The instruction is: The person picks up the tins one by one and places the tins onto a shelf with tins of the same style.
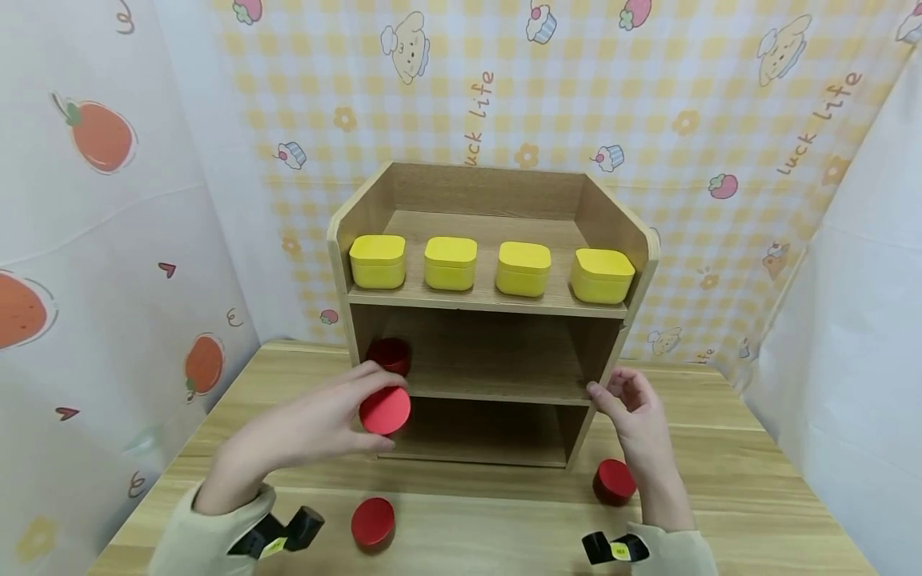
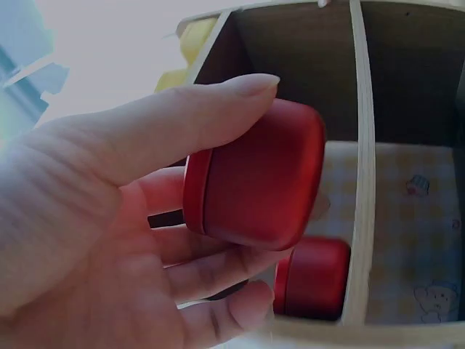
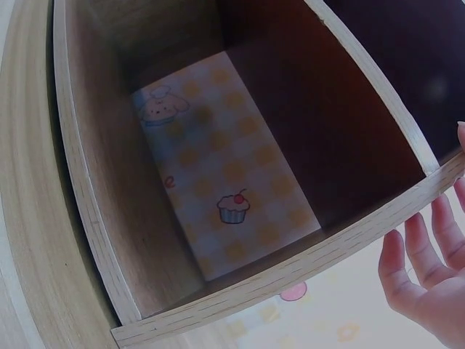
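A person's left hand (image 1: 317,424), thumb and fingers curved, pinches a red container (image 1: 385,410) before a wooden shelf's (image 1: 490,228) left side, near a second red container (image 1: 390,354) on the middle tier. The right hand (image 1: 639,420) grips the opposite side. A low approach could knock the held container against the tier's edge, loosening it.

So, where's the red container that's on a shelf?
In the head view, the red container sits at the left end of the middle shelf, just beyond the left hand.
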Demonstrator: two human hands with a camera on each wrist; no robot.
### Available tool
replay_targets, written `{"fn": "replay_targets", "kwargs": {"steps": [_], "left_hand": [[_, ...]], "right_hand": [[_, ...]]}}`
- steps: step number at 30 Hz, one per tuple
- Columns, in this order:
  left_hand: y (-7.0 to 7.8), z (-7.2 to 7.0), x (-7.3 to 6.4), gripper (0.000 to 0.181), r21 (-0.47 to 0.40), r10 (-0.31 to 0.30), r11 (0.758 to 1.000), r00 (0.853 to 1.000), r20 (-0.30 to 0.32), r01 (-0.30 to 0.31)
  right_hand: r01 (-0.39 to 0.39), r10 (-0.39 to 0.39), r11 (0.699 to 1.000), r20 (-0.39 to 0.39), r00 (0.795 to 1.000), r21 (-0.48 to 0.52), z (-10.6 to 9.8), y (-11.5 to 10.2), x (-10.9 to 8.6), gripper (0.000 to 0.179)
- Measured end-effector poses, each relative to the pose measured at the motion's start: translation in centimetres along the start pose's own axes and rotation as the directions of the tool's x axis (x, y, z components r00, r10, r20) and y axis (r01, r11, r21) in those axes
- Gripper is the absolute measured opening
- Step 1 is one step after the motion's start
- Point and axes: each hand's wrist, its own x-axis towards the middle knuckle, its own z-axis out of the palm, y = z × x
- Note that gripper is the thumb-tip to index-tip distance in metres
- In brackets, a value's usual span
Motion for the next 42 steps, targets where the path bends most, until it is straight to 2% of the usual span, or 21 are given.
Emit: {"fn": "replay_targets", "kwargs": {"steps": [6, 15, 20, 25, 33, 42], "left_hand": [[0.8, -0.4, 3.3, 0.055, 0.082, 0.074, 0.994, 0.997, 0.012, -0.075], [1.6, -1.1, 7.4, 0.06, 0.178, -0.015, 0.984, 0.998, 0.058, 0.004], [1.5, -1.4, 8.9, 0.059, 0.194, -0.005, 0.981, 0.997, 0.083, -0.011], [1.1, -1.5, 10.1, 0.059, 0.196, -0.034, 0.98, 0.993, 0.112, 0.012], [0.8, -1.3, 11.0, 0.061, 0.194, -0.121, 0.977, 0.978, 0.168, 0.087], [0.6, -0.9, 11.4, 0.061, 0.201, -0.139, 0.975, 0.967, 0.213, 0.095]], "right_hand": [[0.005, -0.005, 1.0, 0.0, 1.0, 0.008, 0.0, 0.0, 0.0, 0.026], [0.005, -0.005, 1.0, 0.002, 1.0, 0.014, 0.0, 0.0, 0.0, 0.026], [0.001, -0.001, 1.0, -0.004, 1.0, 0.01, 0.1, 0.0, 0.0, 0.027], [0.002, -0.002, 1.0, -0.004, 1.0, 0.01, 0.0, 0.0, 0.0, 0.027], [-0.003, 0.003, 1.0, -0.004, 1.0, 0.018, 0.0, 0.0, 0.1, 0.026], [-0.002, 0.003, 1.0, -0.01, 1.0, 0.017, 0.0, 0.0, 0.1, 0.026]]}}
